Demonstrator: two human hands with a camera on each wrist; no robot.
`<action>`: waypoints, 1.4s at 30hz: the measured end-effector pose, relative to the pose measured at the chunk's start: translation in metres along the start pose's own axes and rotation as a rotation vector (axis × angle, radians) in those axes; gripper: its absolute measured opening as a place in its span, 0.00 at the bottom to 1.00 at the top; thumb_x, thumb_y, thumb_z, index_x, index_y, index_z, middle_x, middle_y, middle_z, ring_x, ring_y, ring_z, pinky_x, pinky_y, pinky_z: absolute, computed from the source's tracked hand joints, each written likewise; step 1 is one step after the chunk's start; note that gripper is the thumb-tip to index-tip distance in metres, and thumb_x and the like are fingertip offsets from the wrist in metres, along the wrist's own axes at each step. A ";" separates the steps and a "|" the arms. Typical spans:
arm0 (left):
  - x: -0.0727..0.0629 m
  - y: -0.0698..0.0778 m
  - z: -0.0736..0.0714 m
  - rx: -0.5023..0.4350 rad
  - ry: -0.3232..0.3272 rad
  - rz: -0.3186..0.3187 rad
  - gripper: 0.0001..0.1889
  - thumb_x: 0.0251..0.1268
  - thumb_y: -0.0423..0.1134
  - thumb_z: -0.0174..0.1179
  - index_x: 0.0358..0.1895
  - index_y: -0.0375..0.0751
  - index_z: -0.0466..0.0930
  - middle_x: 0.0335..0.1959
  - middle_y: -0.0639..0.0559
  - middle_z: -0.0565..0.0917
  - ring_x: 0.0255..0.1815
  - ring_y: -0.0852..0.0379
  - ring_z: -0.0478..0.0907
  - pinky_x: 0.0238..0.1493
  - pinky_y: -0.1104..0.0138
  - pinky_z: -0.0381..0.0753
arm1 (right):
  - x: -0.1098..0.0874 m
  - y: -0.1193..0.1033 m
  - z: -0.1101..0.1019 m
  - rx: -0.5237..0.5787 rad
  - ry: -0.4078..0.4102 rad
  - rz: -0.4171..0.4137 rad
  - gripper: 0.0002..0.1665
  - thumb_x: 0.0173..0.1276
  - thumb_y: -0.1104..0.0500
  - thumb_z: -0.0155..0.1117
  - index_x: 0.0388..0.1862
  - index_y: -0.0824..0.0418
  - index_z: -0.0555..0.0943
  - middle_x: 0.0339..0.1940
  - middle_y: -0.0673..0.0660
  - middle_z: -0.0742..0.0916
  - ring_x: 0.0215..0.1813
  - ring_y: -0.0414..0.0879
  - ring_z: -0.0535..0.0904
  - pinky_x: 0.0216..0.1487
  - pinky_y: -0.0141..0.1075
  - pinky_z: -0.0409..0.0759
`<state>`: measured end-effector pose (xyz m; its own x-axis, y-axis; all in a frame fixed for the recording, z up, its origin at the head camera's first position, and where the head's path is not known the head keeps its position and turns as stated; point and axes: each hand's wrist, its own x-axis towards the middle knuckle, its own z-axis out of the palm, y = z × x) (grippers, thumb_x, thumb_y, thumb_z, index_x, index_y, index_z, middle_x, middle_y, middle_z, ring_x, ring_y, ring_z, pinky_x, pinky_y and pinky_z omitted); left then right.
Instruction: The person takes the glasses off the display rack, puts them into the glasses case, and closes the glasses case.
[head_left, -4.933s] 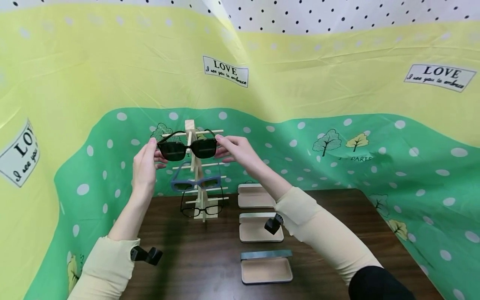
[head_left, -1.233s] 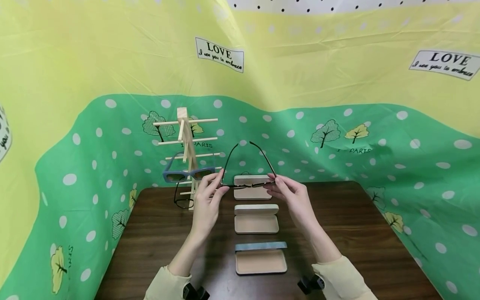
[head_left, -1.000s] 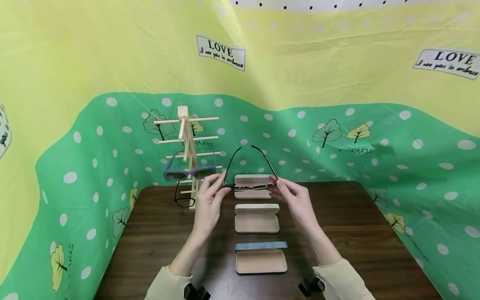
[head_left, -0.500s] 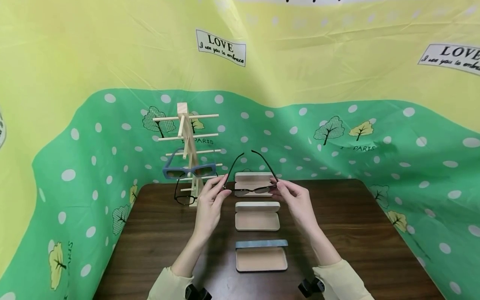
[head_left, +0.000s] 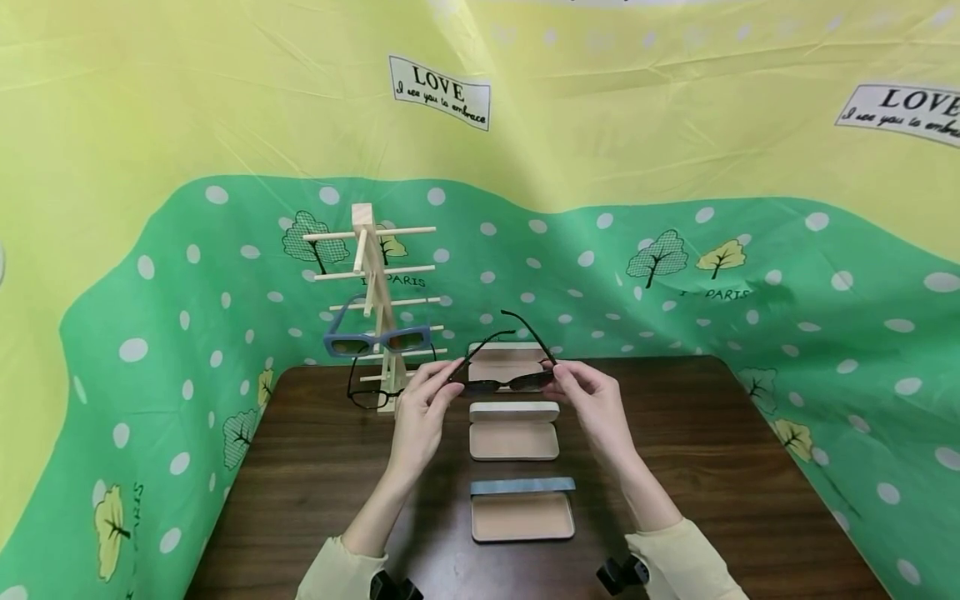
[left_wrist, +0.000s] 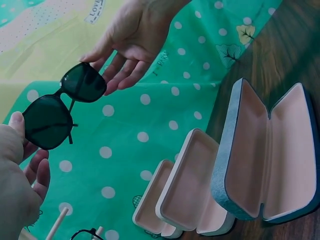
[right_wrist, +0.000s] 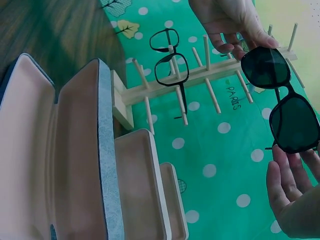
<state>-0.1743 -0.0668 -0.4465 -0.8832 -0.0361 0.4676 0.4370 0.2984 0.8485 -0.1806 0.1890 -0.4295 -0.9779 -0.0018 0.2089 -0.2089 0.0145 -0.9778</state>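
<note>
Black sunglasses [head_left: 531, 382] are held up between both hands, lenses facing me. My left hand [head_left: 418, 417] pinches their left end between thumb and fingers, and the temple on that side angles inward. At the other end my right hand [head_left: 592, 408] pinches the frame by its hinge; that temple points away from me. In the left wrist view the dark lenses [left_wrist: 48, 122] hang between the two hands. Below the hands stand a far pale glasses case [head_left: 506, 353], a middle white case [head_left: 513, 442] and a front blue case [head_left: 522, 517], all with lids raised.
On the left stands a wooden peg rack [head_left: 381, 308]. It carries blue-framed sunglasses [head_left: 408, 339] and, below them, black-framed eyeglasses [right_wrist: 171, 69]. A brown wooden table [head_left: 315, 500] lies under everything. A patterned green and yellow cloth [head_left: 585, 267] hangs behind and at the sides.
The black sunglasses came off the rack's top and moved right, over the cases. In the last second their left temple swung inward and the lenses tipped downward slightly.
</note>
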 end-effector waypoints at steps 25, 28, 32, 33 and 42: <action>-0.003 -0.001 0.011 -0.133 0.058 -0.084 0.11 0.68 0.35 0.67 0.50 0.43 0.91 0.46 0.46 0.89 0.38 0.66 0.78 0.36 0.79 0.74 | -0.006 0.012 -0.002 -0.257 0.100 -0.089 0.17 0.76 0.62 0.64 0.60 0.64 0.85 0.41 0.73 0.88 0.32 0.35 0.87 0.40 0.30 0.87; -0.003 -0.001 0.012 -0.130 0.052 -0.098 0.11 0.67 0.37 0.68 0.50 0.44 0.91 0.46 0.46 0.89 0.41 0.65 0.79 0.38 0.79 0.75 | -0.006 0.014 -0.003 -0.275 0.105 -0.114 0.17 0.75 0.63 0.65 0.59 0.63 0.86 0.42 0.69 0.88 0.33 0.34 0.85 0.39 0.28 0.86; -0.005 -0.003 0.012 -0.143 0.034 -0.104 0.11 0.67 0.40 0.68 0.49 0.44 0.91 0.47 0.47 0.89 0.44 0.64 0.81 0.41 0.79 0.76 | -0.007 0.017 -0.004 -0.231 0.098 -0.118 0.18 0.74 0.64 0.66 0.60 0.65 0.85 0.49 0.68 0.87 0.39 0.31 0.85 0.41 0.24 0.85; -0.005 -0.004 0.013 -0.150 0.028 -0.103 0.11 0.67 0.40 0.68 0.49 0.43 0.91 0.47 0.47 0.89 0.44 0.64 0.81 0.41 0.79 0.77 | -0.007 0.017 -0.005 -0.219 0.096 -0.116 0.18 0.74 0.65 0.65 0.60 0.65 0.85 0.51 0.68 0.86 0.41 0.30 0.85 0.43 0.24 0.85; -0.004 -0.006 0.013 -0.193 -0.029 -0.092 0.12 0.70 0.39 0.65 0.50 0.36 0.90 0.47 0.44 0.89 0.49 0.63 0.84 0.49 0.77 0.80 | -0.008 0.018 -0.008 -0.211 0.080 -0.097 0.17 0.73 0.65 0.65 0.59 0.68 0.85 0.59 0.68 0.85 0.50 0.25 0.82 0.49 0.22 0.84</action>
<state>-0.1754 -0.0561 -0.4562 -0.9241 -0.0266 0.3813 0.3766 0.1071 0.9202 -0.1771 0.1974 -0.4488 -0.9483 0.0655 0.3106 -0.2890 0.2266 -0.9301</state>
